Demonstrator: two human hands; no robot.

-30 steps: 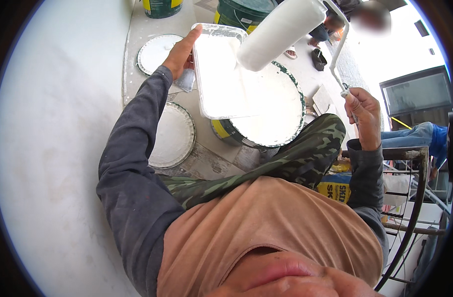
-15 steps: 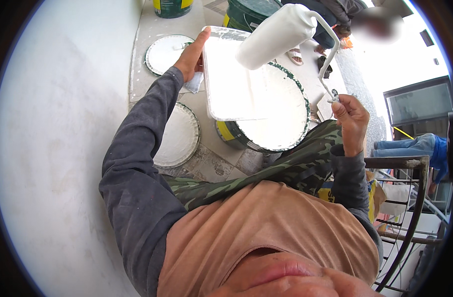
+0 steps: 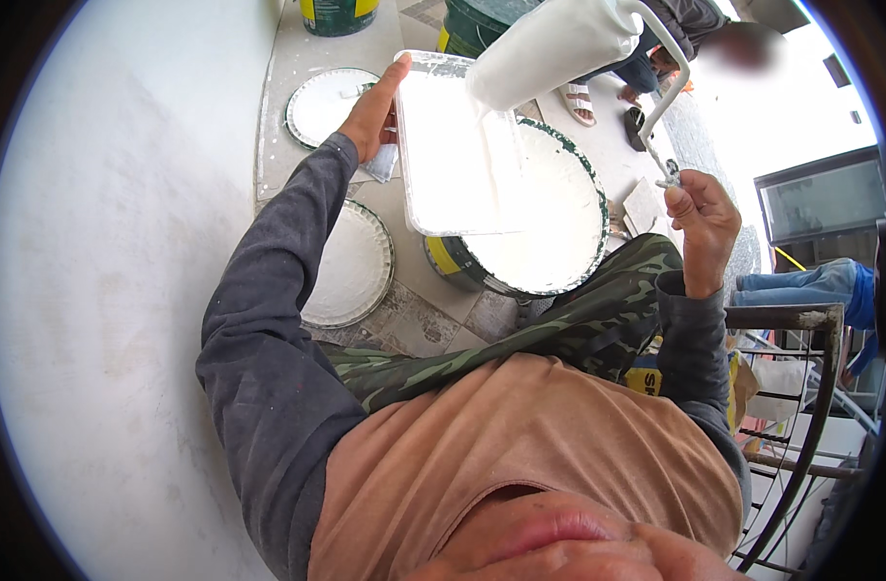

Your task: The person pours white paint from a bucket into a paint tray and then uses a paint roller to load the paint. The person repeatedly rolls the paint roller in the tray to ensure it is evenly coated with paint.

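Observation:
My left hand grips the left edge of a clear rectangular plastic container holding white paint. The container is over part of an open bucket of white paint, which has a green and yellow outside. In my right hand is the lower end of a paint roller's wire frame, its fingers closed round it. The paint-covered roller tilts above the container; its lower end is at the container's upper right, and a thin streak of paint shows beneath it.
Two paint-smeared lids lie on the tiled floor to the left, one with a brush on it. More green buckets stand beyond. A white wall rises at left, a metal railing at right. A person crouches at the far right.
My right hand and the paint roller have moved a little to the right and the roller upward. The left hand and the container stay almost where they were.

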